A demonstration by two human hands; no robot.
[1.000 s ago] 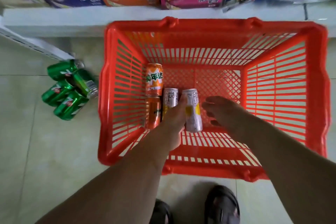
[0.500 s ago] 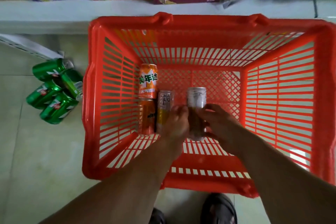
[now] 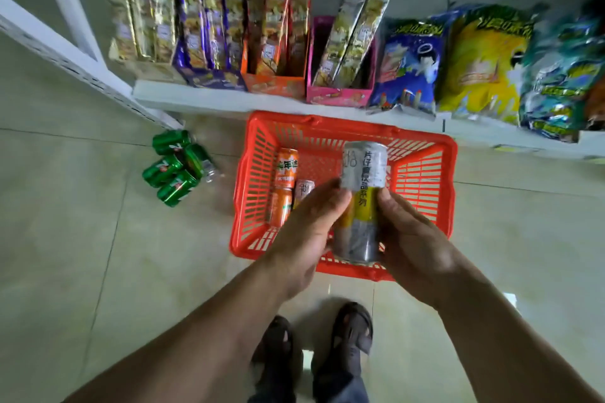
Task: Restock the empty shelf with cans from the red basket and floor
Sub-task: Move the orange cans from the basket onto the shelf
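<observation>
Hands [image 3: 307,235] [image 3: 412,239] grip silver can [image 3: 361,203] (over basket [image 3: 422,167]).

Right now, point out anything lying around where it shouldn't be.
Four green cans lie on their sides in a heap on the floor tiles, left of the red basket. On the shelf, two snack packets lean askew in the pink box.

A pale tiled floor [image 3: 65,255] meets a white shelf [image 3: 209,101] stocked with snack packets [image 3: 484,59].
</observation>
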